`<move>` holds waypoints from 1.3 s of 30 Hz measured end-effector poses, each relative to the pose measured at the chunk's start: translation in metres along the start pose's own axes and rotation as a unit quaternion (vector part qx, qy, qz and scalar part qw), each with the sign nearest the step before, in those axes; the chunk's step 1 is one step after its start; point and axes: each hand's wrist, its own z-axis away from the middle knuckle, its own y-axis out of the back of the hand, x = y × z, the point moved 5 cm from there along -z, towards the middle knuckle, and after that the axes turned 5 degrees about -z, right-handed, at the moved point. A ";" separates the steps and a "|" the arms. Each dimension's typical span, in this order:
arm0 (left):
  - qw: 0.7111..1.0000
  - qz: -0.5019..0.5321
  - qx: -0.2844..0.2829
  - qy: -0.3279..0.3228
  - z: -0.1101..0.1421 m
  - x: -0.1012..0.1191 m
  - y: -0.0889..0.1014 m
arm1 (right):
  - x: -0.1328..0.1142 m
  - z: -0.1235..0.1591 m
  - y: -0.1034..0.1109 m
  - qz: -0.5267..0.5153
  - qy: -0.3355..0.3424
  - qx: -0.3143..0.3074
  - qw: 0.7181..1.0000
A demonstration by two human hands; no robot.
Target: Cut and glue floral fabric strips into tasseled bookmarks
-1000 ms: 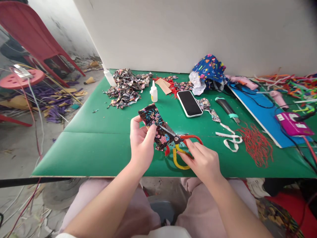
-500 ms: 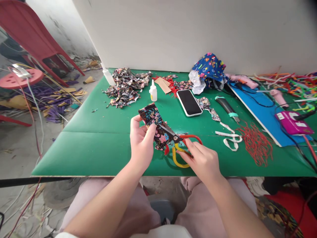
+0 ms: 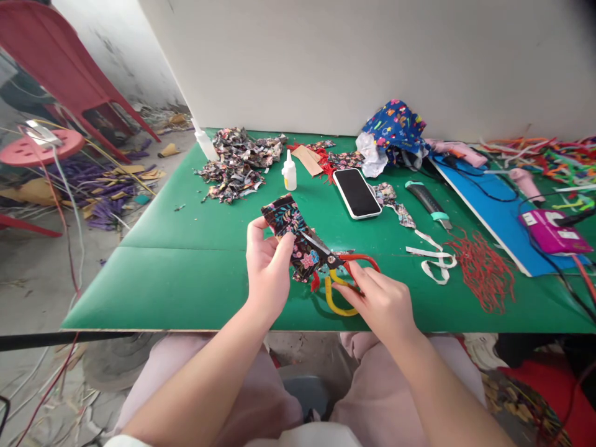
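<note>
My left hand pinches a folded piece of dark floral fabric and holds it up over the green table. My right hand grips scissors with one red and one yellow handle loop. The blades lie across the fabric's right edge, partly closed on it. Both hands are just above the table's near edge.
Behind the hands lie a heap of floral scraps, a small glue bottle, a phone, a utility knife, white ribbon and red threads. A blue board and a magenta device are at right.
The scissors and the fabric have barely moved; the blades have closed slightly along the fabric edge. Both hands keep their grip.
</note>
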 end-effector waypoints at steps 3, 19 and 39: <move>1.000 0.006 -0.001 -0.001 0.000 0.000 0.000 | -0.001 0.000 0.000 0.006 0.002 0.002 1.000; 1.000 -0.005 -0.001 0.003 -0.001 -0.002 0.000 | -0.002 -0.001 0.000 0.015 0.003 0.005 1.000; 0.998 0.022 0.008 0.052 -0.006 -0.002 -0.001 | 0.013 0.003 -0.012 -0.143 -0.099 -0.039 0.984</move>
